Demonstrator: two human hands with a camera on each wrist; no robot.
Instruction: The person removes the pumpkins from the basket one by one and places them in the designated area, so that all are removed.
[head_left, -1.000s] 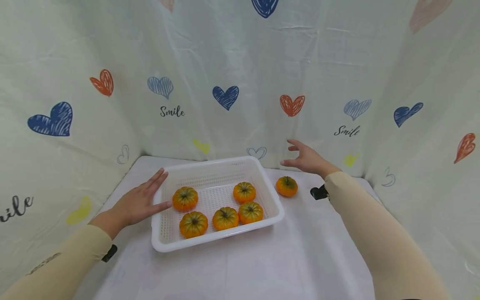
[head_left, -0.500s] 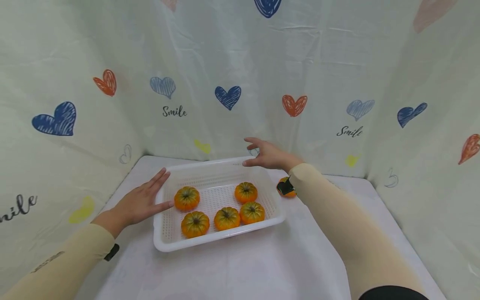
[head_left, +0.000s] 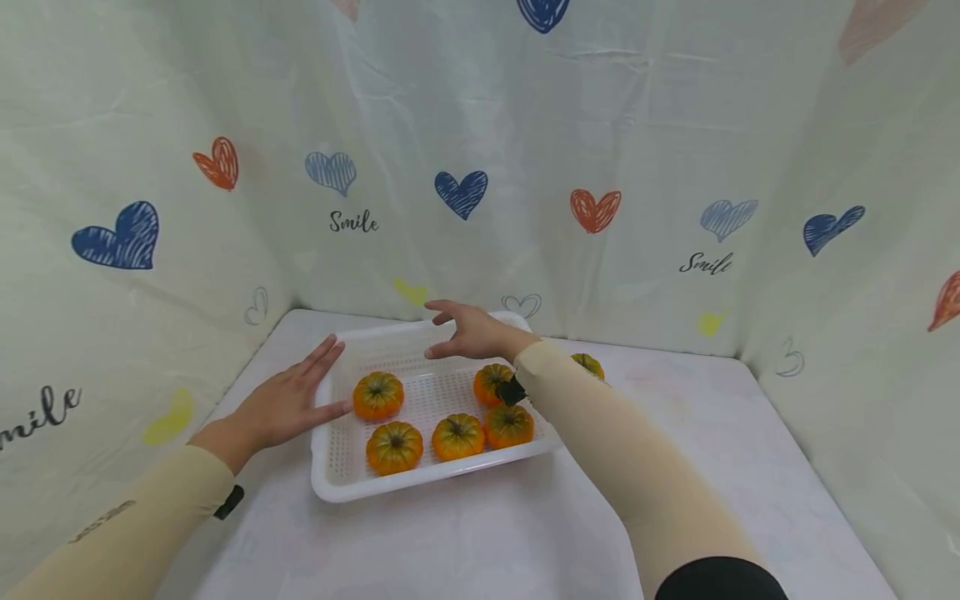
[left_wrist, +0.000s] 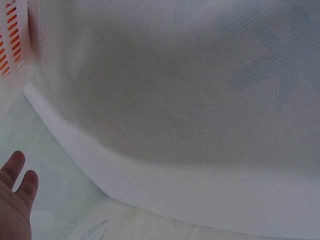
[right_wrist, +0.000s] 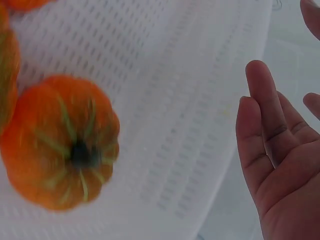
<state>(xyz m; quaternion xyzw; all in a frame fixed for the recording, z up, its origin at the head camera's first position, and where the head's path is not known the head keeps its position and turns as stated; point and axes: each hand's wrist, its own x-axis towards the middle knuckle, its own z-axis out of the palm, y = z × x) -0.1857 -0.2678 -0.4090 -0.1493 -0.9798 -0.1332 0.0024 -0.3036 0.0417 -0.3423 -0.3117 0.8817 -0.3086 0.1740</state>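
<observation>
A white perforated plastic basket holds several small orange pumpkins with green-streaked tops, among them a back-left pumpkin and a front-left pumpkin. My left hand lies at the basket's left rim, fingers straight and spread, thumb reaching over the edge. Above the back of the basket hovers my right hand, its fingers loosely extended and nothing in them. In the right wrist view that palm shows bare beside the basket wall, with a pumpkin below. Another pumpkin is outside the basket on the right, mostly hidden behind my right sleeve.
The basket stands on a table covered in white cloth. A pale curtain printed with hearts and "Smile" hangs close behind and along both sides. Dark bands are worn at my wrists.
My right hand has swept left, from above the lone pumpkin on the right to over the basket, staying empty. The left hand and basket keep their places; the view has shifted slightly.
</observation>
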